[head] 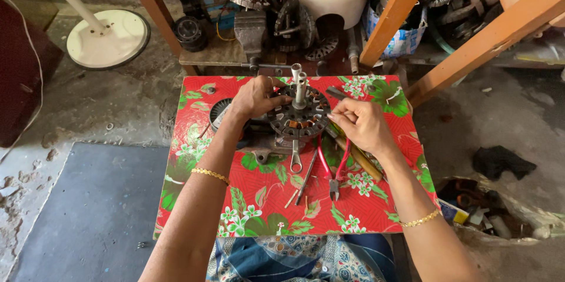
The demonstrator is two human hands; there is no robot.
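Hands meet over a round motor stator [299, 118] that sits near the far edge of a small table [376, 211] covered in red cloth with white flowers and green leaves. Both forearms reach forward from the bottom of the view, each wrist wearing a thin gold chain bracelet.

The left hand [254, 97] comes in from the left, palm down and knuckles up, with its fingers curled over the stator's upper left rim. It grips that rim and rests against the toothed outer ring. The right hand [360, 123] approaches from the right with the wrist bent inward. Its fingers are pinched together at the stator's right edge, closed on something too small to make out; whether it is a wire or a tool tip cannot be told.

The stator lies flat between the two hands, dark and ringed with slots, showing copper-coloured windings toward its near side. A grey metal shaft [299, 85] stands upright from its centre, between the fingertips of both hands.

Just on the near side of the stator, a small open-ended spanner [295, 157] lies on the cloth. Red-handled pliers [334, 167] lie beside it under the right wrist, jaws pointing toward the person. A thin dark screwdriver [306, 177] lies slanted between the spanner and the pliers.
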